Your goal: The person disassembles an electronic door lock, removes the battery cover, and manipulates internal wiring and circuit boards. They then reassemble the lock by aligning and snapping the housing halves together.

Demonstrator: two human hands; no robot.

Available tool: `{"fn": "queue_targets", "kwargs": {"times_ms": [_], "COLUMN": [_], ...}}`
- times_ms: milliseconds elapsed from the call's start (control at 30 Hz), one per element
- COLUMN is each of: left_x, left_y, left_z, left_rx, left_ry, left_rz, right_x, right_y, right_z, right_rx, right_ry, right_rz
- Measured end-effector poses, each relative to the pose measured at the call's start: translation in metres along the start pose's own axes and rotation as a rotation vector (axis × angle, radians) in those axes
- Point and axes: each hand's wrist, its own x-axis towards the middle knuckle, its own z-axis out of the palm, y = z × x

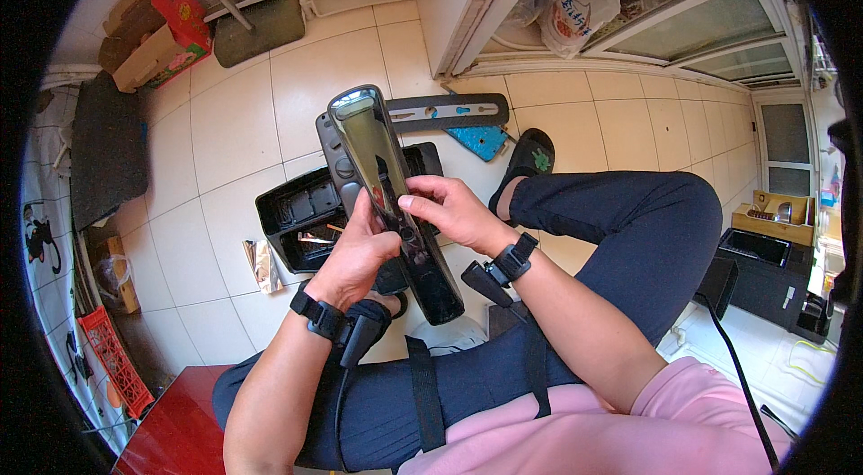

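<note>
A long, glossy black panel (378, 156), like that of a door lock, is held up in front of me between both hands. A dark piece with round knobs (337, 156) lies along its left side; whether the two are joined I cannot tell. My left hand (355, 250) is closed on the panel's left edge, thumb on its front. My right hand (454, 210) touches the right edge and the front face, its fingers bent round it. Below the panel, on the floor, sits a black plastic tray (279, 210) with compartments and small loose parts.
Beyond the panel lie a dark slotted plate (472, 109) and a blue flat piece (479, 144). A crumpled foil-like wrapper (262, 266) is beside the tray. A red crate (117, 363) stands at left, a cardboard box (144, 53) far left, and my slippered foot (532, 156) at right.
</note>
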Motion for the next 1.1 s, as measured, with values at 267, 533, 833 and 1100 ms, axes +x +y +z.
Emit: {"fn": "queue_targets", "kwargs": {"times_ms": [267, 533, 833, 1100], "left_x": [-0.002, 0.0, 0.005, 0.008], "left_y": [0.003, -0.001, -0.008, -0.005], "left_z": [0.003, 0.001, -0.004, 0.0], "left_rx": [-0.025, -0.03, -0.078, -0.063], "left_ry": [-0.006, 0.011, 0.081, 0.013], "left_rz": [0.02, 0.004, -0.045, -0.033], "right_x": [-0.002, -0.001, -0.004, -0.004], "right_y": [0.0, 0.001, 0.023, 0.026], "right_z": [0.003, 0.0, 0.019, 0.031], "right_rx": [0.188, 0.078, -0.055, -0.345], "right_ry": [0.064, -0.013, 0.087, 0.377], "right_rz": [0.039, 0.06, -0.047, -0.068]}}
